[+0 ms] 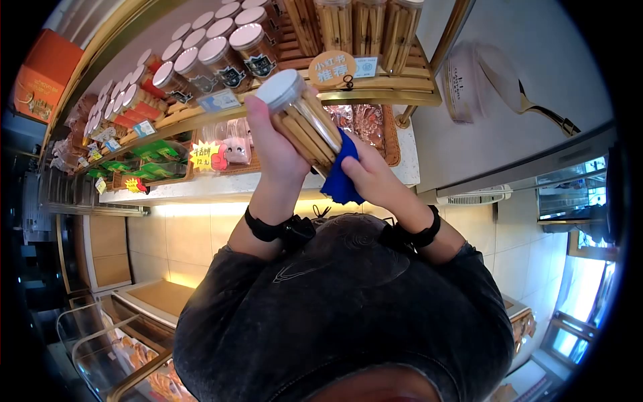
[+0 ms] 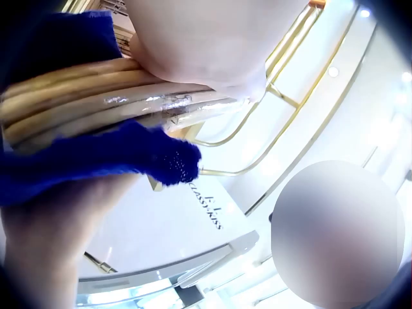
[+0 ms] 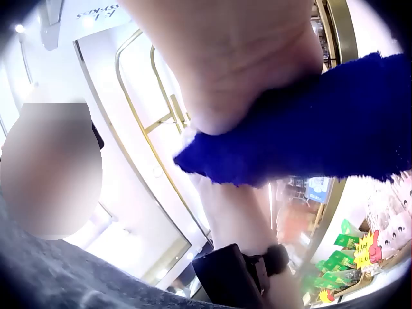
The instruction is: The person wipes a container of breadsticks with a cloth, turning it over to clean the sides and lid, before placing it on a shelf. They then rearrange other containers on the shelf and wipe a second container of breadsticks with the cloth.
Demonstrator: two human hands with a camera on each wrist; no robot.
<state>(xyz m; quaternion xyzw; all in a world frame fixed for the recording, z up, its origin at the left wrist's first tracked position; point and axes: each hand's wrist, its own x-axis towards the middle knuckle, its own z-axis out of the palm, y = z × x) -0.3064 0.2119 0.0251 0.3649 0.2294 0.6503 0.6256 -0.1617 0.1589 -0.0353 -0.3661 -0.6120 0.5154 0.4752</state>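
Observation:
A clear cylindrical jar [image 1: 305, 124] with a whitish lid, full of long tan stick snacks, is held tilted in front of the chest. My left hand [image 1: 274, 144] grips it from the left side, thumb up by the lid. On the lower right side, my right hand [image 1: 375, 171] holds a blue cloth [image 1: 343, 177] against the jar. In the left wrist view the stick snacks [image 2: 96, 103] show through the clear wall, with the blue cloth [image 2: 129, 154] on both sides. The cloth [image 3: 309, 129] hides the jar in the right wrist view, under my right hand [image 3: 238, 64].
A wooden shelf [image 1: 422, 90] ahead bears several lidded jars [image 1: 214, 57] and taller jars of sticks [image 1: 368, 27]. Beneath it, packaged snacks [image 1: 154, 157] sit in trays on a white counter [image 1: 181, 191]. A glass-sided case [image 1: 100, 342] stands behind at the left.

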